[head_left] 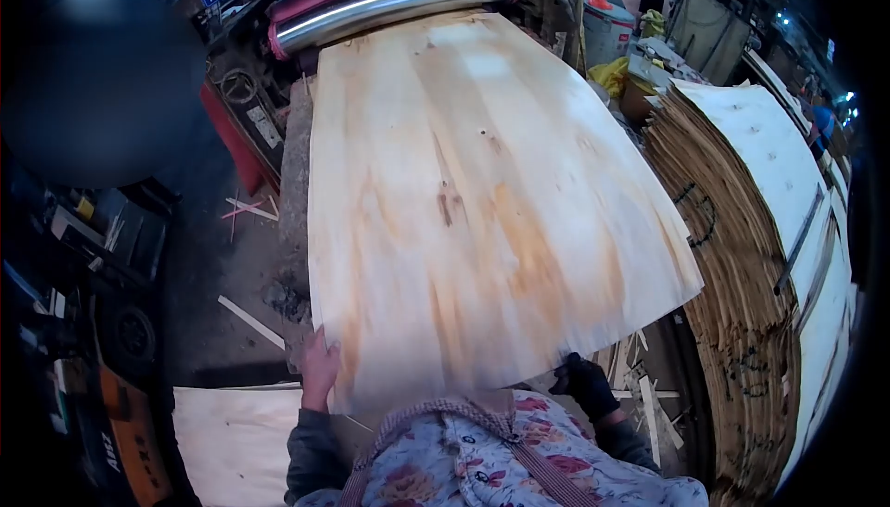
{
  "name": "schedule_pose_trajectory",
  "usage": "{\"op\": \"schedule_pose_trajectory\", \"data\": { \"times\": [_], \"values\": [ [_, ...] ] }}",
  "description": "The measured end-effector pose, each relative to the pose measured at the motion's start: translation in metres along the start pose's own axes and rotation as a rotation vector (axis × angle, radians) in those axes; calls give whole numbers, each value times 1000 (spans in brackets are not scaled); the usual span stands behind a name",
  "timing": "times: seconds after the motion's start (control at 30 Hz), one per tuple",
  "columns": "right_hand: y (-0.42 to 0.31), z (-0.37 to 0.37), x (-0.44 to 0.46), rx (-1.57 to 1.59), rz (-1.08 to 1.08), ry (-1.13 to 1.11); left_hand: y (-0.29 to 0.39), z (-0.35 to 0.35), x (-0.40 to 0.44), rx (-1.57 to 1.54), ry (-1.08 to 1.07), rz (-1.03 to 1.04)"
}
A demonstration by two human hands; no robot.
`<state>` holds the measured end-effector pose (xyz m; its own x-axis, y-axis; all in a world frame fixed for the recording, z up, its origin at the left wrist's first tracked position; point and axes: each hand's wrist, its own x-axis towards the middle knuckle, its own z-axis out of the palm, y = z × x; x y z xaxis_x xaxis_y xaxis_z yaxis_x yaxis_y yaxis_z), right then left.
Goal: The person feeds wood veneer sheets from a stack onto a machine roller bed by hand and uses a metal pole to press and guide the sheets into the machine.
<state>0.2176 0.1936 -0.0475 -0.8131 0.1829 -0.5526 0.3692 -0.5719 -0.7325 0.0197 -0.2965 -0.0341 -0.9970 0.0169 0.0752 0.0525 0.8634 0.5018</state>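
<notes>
A large, pale wood veneer sheet (pixel 482 183) with brown streaks stretches from the metal roller (pixel 399 11) at the top to the front of my body. My bare left hand (pixel 320 363) is closed on the sheet's near left corner. At the sheet's near edge, right of my body, is my right hand (pixel 584 385) in a dark glove, its fingers curled at the edge. The sheet's far end lies against the roller, which has pink-red rolls beside it.
A tall stack of veneer sheets (pixel 732 303) stands on the right. Another pale sheet (pixel 236 442) lies low at the left. Wood scraps (pixel 250 322) are on the floor. An orange machine (pixel 130 424) is at the lower left, a bucket (pixel 607 30) at the upper right.
</notes>
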Motion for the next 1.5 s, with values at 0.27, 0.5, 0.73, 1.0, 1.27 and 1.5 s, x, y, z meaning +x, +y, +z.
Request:
{"op": "schedule_pose_trajectory", "data": {
  "times": [0.27,0.5,0.73,1.0,1.27,1.5],
  "values": [
    [-57,31,-22,-712,-496,26,13,-30,21,-1261,-119,-447],
    [-119,86,66,-299,-500,-89,34,-35,40,-621,-80,-230],
    [-182,171,261,206,-306,-420,12,-5,16,-518,7,-244],
    [-148,220,328,345,-25,-896,42,-37,11,-601,-95,-428],
    [-53,127,74,113,259,-828,63,-85,5,-1033,-162,-305],
    [-26,31,-4,78,281,-346,84,-125,3,-1133,-98,-208]
  ]
}}
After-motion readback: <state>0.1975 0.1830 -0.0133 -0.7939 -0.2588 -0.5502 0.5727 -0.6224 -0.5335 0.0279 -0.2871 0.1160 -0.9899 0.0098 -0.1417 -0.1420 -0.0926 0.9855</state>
